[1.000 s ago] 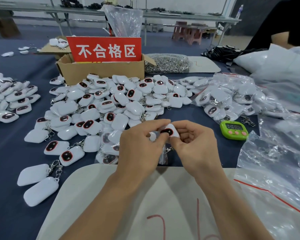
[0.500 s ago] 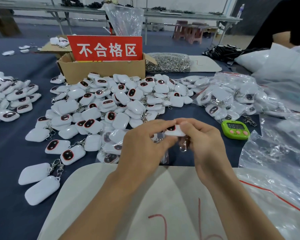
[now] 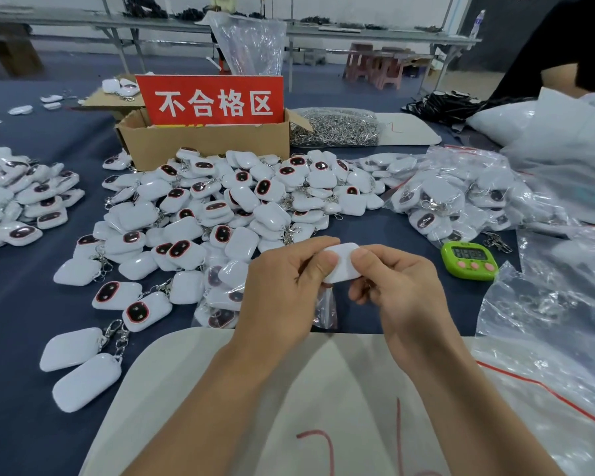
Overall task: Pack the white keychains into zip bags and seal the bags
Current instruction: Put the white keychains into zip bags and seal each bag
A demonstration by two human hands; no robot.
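A white keychain is held above the table's middle, plain white side up. My left hand pinches its left end and my right hand pinches its right end. A small clear zip bag hangs below the keychain between my hands; which hand holds it I cannot tell. A large heap of loose white keychains lies on the blue cloth behind my hands. Bagged keychains are piled to the right.
A cardboard box with a red sign stands at the back. A green timer sits right of my hands. Clear plastic bags lie at the right edge. A white board lies under my forearms. More keychains are heaped at the left.
The keychain has been turned over in my fingers: its dark red-rimmed face showed before, its plain white side shows now. Both hands stayed in about the same place.
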